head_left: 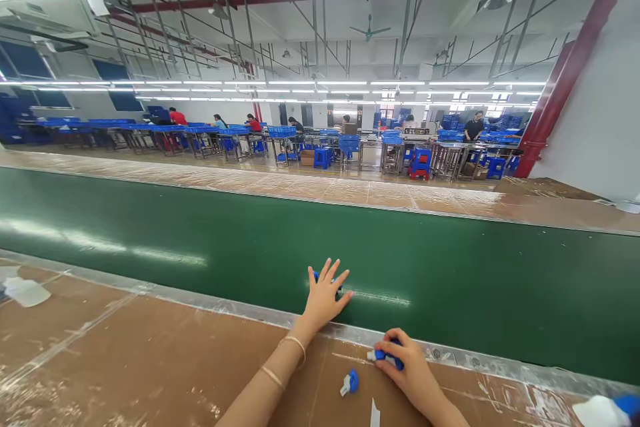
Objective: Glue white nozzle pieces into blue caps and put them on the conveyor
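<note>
My left hand [324,297] reaches onto the near edge of the green conveyor belt [200,240], fingers spread over a small blue part [316,275] that it mostly hides. My right hand [410,370] rests on the brown cardboard-covered bench [125,360] with its fingers curled round a blue and white plastic part [381,355]. Another blue and white part [350,383] lies loose on the bench between my two forearms.
A clear bag [25,291] lies at the bench's far left. A white and blue object [607,410] sits at the bottom right corner. Beyond the belt is a second brown bench, then rows of tables with blue crates [349,143], stools and seated workers.
</note>
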Tool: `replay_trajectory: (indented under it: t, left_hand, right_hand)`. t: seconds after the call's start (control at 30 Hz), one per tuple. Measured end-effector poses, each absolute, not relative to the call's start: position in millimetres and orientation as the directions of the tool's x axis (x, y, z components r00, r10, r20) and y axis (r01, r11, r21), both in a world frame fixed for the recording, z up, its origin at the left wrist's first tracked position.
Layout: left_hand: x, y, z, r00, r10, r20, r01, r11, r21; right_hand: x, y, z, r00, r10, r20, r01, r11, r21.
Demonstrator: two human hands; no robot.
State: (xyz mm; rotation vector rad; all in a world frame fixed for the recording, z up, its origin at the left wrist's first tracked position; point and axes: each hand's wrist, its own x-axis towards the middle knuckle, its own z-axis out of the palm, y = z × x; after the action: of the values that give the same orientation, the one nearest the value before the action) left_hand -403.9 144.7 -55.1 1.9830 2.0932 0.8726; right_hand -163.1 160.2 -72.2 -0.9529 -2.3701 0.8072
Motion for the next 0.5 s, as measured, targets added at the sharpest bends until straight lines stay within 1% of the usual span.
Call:
replay_trajectory:
  t: [0.03,0.13,0.17,0.2,0.27,0.33,0.4,0.5]
  left_hand:
    - [-392.8,132.4,-55.3,-0.071,0.954,0.291,0.854,-0.092,0.512]
    - [-360.7,84.1,-60.7,0.173,0.953,0.247,0.753,-0.29,0.591]
    - [-353.1,67.1,-64.2,0.209,0.949,0.235,0.725,-0.312,0.614]
    - [-347.9,50.7,-68.4,0.205,0.952,0.225,0.711,-0.303,0.634]
    - [-345.1,19.9,-78.3,0.112,0.973,0.204,0.71,-0.222,0.668]
    - [-350.2,-8.9,-88.5,-0.03,0.982,0.186,0.709,-0.11,0.697]
    - [-358.1,-36.6,-97.6,-0.163,0.97,0.178,0.69,-0.017,0.723]
    - [-365.3,-75.0,-108.6,-0.311,0.932,0.185,0.642,0.062,0.764]
  right_hand:
    - [-164.7,148.8,-71.9,-0.67,0.72,0.183,0.448,0.588,-0.674]
    - [-172.1,117.8,-71.2,-0.698,0.698,0.161,0.419,0.58,-0.699]
    - [-176.7,108.4,-70.9,-0.704,0.693,0.156,0.41,0.575,-0.708]
    - [-182.6,99.0,-70.7,-0.71,0.687,0.151,0.4,0.571,-0.717]
    - [-198.4,79.2,-70.4,-0.727,0.671,0.144,0.377,0.565,-0.734]
    - [-217.0,57.8,-70.1,-0.752,0.645,0.134,0.352,0.566,-0.746]
    - [-234.2,36.2,-69.9,-0.788,0.604,0.117,0.33,0.575,-0.749]
    - [-249.3,7.5,-68.7,-0.848,0.525,0.075,0.31,0.605,-0.734]
